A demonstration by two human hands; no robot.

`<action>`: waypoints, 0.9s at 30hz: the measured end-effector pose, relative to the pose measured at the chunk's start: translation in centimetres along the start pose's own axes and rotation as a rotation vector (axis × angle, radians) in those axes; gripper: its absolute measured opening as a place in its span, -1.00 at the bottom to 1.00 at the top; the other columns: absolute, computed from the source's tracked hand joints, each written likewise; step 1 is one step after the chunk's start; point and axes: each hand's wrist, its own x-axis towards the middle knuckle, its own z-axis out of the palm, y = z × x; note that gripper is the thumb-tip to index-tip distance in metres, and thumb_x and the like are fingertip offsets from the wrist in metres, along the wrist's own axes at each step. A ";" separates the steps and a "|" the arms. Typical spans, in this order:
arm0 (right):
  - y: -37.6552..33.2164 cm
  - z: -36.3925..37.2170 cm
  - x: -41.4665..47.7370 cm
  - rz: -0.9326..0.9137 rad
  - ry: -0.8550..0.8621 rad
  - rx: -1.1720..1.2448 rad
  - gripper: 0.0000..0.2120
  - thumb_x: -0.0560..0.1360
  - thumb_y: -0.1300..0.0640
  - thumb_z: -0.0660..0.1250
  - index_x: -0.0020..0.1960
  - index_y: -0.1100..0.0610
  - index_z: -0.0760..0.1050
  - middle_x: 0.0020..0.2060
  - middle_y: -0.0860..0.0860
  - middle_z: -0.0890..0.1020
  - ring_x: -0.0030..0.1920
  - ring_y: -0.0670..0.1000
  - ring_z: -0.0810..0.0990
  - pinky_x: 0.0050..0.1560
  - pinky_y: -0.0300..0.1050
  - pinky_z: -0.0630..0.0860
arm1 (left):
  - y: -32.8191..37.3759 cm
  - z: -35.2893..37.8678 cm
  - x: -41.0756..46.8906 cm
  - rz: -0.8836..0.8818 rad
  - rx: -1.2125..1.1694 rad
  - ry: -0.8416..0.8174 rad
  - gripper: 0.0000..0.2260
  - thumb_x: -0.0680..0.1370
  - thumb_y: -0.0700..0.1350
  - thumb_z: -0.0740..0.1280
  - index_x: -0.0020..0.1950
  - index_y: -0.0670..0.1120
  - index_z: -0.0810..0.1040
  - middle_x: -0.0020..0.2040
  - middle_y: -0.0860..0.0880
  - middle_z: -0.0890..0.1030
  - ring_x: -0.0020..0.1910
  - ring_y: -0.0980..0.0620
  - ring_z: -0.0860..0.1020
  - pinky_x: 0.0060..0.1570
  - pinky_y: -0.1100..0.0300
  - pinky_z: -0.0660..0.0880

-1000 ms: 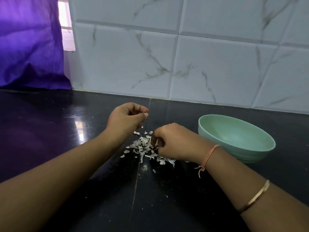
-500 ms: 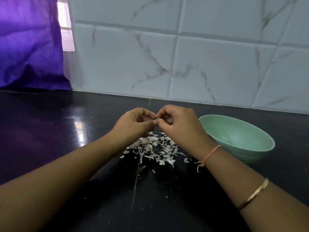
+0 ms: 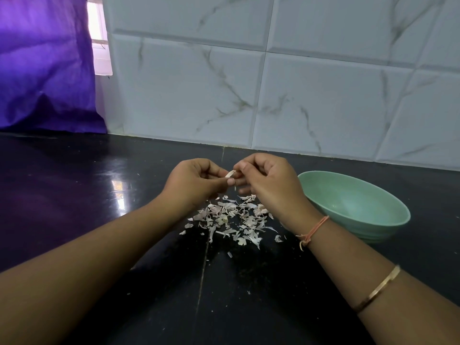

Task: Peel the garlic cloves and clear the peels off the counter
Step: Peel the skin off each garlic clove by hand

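Head view: left hand (image 3: pixel 196 181) and right hand (image 3: pixel 268 180) pinch one garlic clove (image 3: pixel 230 174) between curled fingers (image 3: pixel 245 168); peels (image 3: pixel 231 217) heaped on worktop (image 3: pixel 74 195) beneath.

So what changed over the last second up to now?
The right hand rose from the pile of papery garlic peels to meet the left hand; both now pinch a small pale garlic clove above it. The pale green bowl stayed put.

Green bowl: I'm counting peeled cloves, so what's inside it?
In the green bowl, only bare inner wall shows; no cloves are visible. Its near rim hides the bottom, and the right hand covers its left edge, so cloves may lie there unseen.
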 end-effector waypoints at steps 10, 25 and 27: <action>0.5 0.4 0.0 -0.051 0.021 -0.122 -0.84 0.52 0.18 0.31 -0.24 0.13 0.52 -0.33 0.13 0.65 -0.32 0.08 0.63 -0.18 0.14 0.61 | -0.2 0.0 -0.1 0.013 0.027 -0.011 -0.92 0.36 -0.25 0.48 -0.23 -0.17 0.60 -0.32 -0.17 0.63 -0.41 0.05 0.49 -0.38 0.29 0.46; 0.0 0.6 0.1 0.267 0.001 0.258 -0.73 0.58 0.24 0.19 -0.29 0.19 0.47 -0.43 0.06 0.52 -0.44 -0.03 0.47 -0.36 -0.19 0.47 | -0.1 0.4 -0.4 0.039 -0.038 -0.054 -0.92 0.34 -0.30 0.47 -0.24 -0.19 0.60 -0.17 -0.32 0.64 -0.24 -0.12 0.56 -0.21 0.15 0.51; 0.0 0.5 0.2 0.308 0.002 0.304 -0.72 0.58 0.23 0.19 -0.30 0.19 0.46 -0.43 0.07 0.51 -0.49 -0.06 0.45 -0.39 -0.22 0.46 | 0.0 0.4 -0.5 0.040 -0.041 -0.059 -0.92 0.34 -0.30 0.47 -0.24 -0.18 0.60 -0.25 -0.23 0.64 -0.31 -0.02 0.54 -0.34 0.30 0.49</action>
